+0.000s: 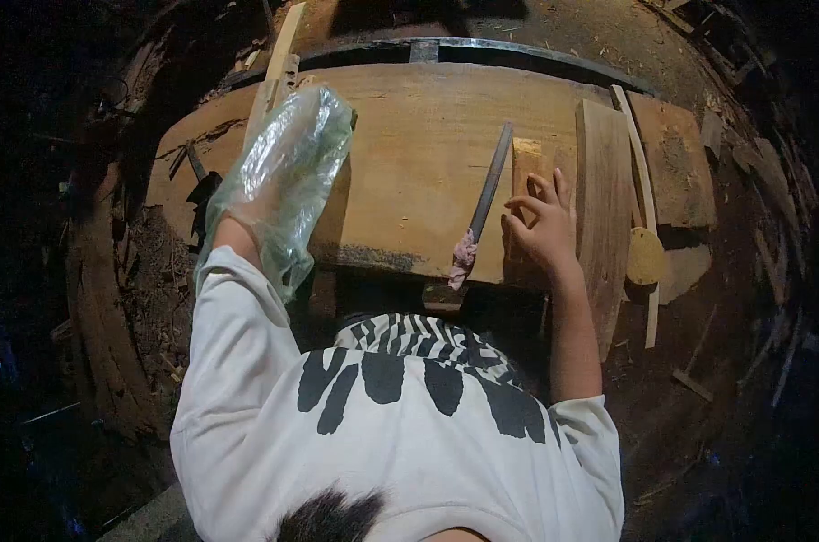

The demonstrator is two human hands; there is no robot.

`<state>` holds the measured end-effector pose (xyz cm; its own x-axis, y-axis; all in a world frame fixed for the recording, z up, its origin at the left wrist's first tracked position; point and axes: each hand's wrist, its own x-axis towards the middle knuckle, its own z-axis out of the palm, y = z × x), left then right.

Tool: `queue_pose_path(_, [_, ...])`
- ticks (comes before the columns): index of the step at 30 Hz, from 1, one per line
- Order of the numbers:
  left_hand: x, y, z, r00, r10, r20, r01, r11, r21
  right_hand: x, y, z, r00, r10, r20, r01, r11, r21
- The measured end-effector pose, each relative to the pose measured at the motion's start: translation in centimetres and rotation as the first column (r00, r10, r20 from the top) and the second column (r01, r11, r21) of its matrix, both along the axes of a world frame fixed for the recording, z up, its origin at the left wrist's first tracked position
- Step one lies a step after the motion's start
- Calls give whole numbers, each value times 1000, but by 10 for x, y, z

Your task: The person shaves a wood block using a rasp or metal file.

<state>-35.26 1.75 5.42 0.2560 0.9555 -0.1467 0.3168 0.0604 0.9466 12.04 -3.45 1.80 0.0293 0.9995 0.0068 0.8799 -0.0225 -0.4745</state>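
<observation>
A crinkled, see-through plastic bag (315, 172) covers my left hand (269, 172) up to the wrist, over the left part of the wooden board (409, 154). The fingers inside it are too blurred to make out. My right hand (543, 221) is over the right part of the board, beside a small wooden block (528, 155), its fingers apart and nothing held. Between the hands lies a long dark file (493, 185) with pinkish cloth (463, 259) wrapped round its near end.
A thick plank (603, 199) and a thin curved strip (642, 167) lie right of my right hand, with a round wooden disc (645, 256) near them. A metal bar (527, 60) runs behind the board. Wood scraps and shavings litter the ground.
</observation>
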Motion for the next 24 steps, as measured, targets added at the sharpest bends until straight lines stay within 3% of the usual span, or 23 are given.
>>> queue_pose_path(7, [35,143,-7,997,61,41,-59,998,-27,1,-1,-2,999,3,-46,-2,1000,27])
queue_pose_path(10, [44,156,-7,994,93,62,-91,995,-37,2,0,-4,998,3,-58,-2,1000,25])
queue_pose_path(11, [6,86,5,993,101,68,-98,994,-41,2,0,-4,998,0,-60,1,1000,24])
queue_pose_path(17, [30,56,5,983,160,94,-153,986,-71,1,-1,-2,999,9,-50,-7,1000,25])
queue_pose_path(19, [52,-9,45,940,341,1,-337,930,-149,4,1,-8,997,38,-62,-34,997,72])
queue_pose_path(22, [-7,-65,25,916,374,-149,-401,873,-276,3,2,-13,995,35,-93,-31,998,45])
queue_pose_path(23, [-7,-90,25,881,472,-34,-457,829,-323,3,3,-12,995,32,-93,-28,999,36])
queue_pose_path(24, [-16,-102,26,867,496,-46,-483,814,-323,-8,4,-17,993,59,-104,-56,998,30])
